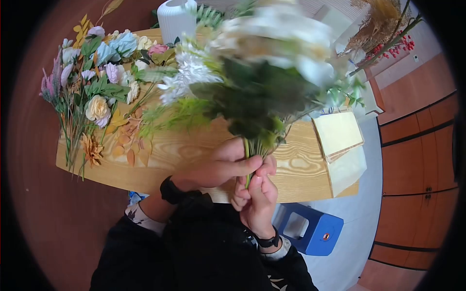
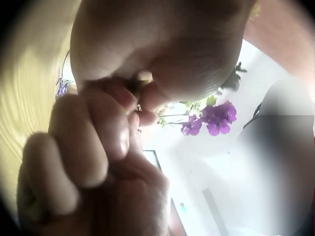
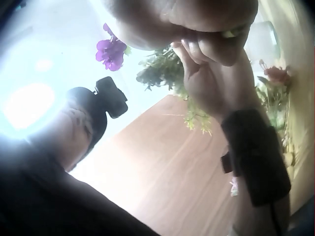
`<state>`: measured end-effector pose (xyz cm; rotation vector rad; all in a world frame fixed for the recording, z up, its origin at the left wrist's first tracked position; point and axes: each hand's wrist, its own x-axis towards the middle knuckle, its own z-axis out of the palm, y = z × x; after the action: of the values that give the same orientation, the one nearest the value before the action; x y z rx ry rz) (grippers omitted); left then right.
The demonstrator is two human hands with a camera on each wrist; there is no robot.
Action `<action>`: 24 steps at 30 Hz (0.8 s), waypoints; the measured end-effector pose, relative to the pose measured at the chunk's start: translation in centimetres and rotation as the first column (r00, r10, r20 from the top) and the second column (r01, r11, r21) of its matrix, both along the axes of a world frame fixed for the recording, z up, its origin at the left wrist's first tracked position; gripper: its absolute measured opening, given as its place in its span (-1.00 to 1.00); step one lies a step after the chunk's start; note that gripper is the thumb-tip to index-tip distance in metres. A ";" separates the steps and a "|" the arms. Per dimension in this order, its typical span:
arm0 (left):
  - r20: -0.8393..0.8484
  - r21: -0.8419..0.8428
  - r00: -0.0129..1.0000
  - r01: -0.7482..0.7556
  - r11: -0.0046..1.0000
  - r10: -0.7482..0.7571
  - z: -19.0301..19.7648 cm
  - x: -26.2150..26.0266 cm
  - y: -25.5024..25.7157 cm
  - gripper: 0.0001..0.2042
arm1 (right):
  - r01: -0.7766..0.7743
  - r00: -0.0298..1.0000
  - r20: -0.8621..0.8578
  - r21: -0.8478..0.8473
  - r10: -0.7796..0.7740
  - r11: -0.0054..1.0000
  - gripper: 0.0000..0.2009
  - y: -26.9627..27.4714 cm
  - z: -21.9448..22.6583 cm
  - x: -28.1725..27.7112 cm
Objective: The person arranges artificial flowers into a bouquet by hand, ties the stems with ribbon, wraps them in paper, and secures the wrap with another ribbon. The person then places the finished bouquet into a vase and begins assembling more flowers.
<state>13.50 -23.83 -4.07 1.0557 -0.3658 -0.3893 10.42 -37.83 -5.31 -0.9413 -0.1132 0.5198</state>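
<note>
A bouquet of blurred white flowers (image 1: 276, 39) and dark green leaves (image 1: 257, 92) stands upright over the table in the head view. Around its gathered stems (image 1: 248, 179) my left hand (image 1: 213, 167) curls. Just below, touching it, my right hand (image 1: 259, 199) grips the lower stems. In the left wrist view the left hand (image 2: 157, 44) covers most of the stems, with the right hand (image 2: 93, 157) against it. Purple flowers (image 2: 219, 118) show beyond the fingers. The right wrist view has the right hand (image 3: 187, 19) in front of the left (image 3: 211, 83).
Many loose artificial flowers (image 1: 99, 109) lie along the table's left side. A white ribbed vase (image 1: 176, 22) stands at the back. Cream sheets (image 1: 340, 133) lie at the table's right edge (image 1: 347, 188). A blue stool (image 1: 318, 230) is below; red berries (image 1: 400, 44) are upper right.
</note>
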 end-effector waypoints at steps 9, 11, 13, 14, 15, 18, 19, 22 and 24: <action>0.158 0.079 0.987 0.000 0.997 -0.013 0.7 -0.6 0.4 -0.62 | -0.026 0.987 0.157 0.011 0.024 1.000 -0.78 0.1 -0.4 -0.2; 0.160 0.172 0.975 -0.179 0.969 0.151 1.2 -1.2 -0.2 -0.66 | 0.019 0.981 0.192 -0.034 -0.012 0.999 -0.81 0.5 -0.4 -0.3; 0.061 0.233 0.971 -0.241 0.942 0.233 1.5 -2.2 -0.5 -0.69 | 0.164 0.930 0.358 -0.190 -0.087 0.968 -0.83 0.9 -0.2 -0.3; 0.203 0.262 0.935 -0.337 0.904 0.289 0.6 -2.3 -0.4 -0.70 | 0.230 0.861 0.502 -0.247 -0.079 0.941 -0.83 0.7 -0.8 -0.1; 0.343 0.275 0.878 -0.433 0.858 0.333 0.1 -2.3 -0.2 -0.71 | 0.229 0.862 0.501 -0.247 -0.078 0.942 -0.83 0.8 -1.3 0.0; 0.371 0.270 0.869 -0.437 0.858 0.326 0.3 -2.0 -0.2 -0.71 | 0.333 0.758 0.646 -0.259 -0.094 0.907 -0.82 1.1 -1.9 0.3; 0.386 0.266 0.865 -0.438 0.859 0.322 0.4 -1.9 -0.2 -0.70 | 0.379 0.745 0.663 -0.331 -0.073 0.864 -0.81 1.1 -1.7 0.3; 0.418 0.257 0.854 -0.439 0.861 0.311 -0.4 -1.5 -0.1 -0.69 | 0.436 0.736 0.675 -0.415 -0.051 0.799 -0.80 1.2 -1.7 0.6; 0.389 0.516 0.879 -0.455 0.726 0.275 -3.2 -1.4 0.2 -0.68 | 0.447 0.740 0.671 -0.432 -0.053 0.783 -0.79 1.1 -1.8 0.7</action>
<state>12.08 -23.59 -7.24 1.7873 -0.2799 0.0333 11.17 -36.76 -7.11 -1.6882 -0.4447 -0.0803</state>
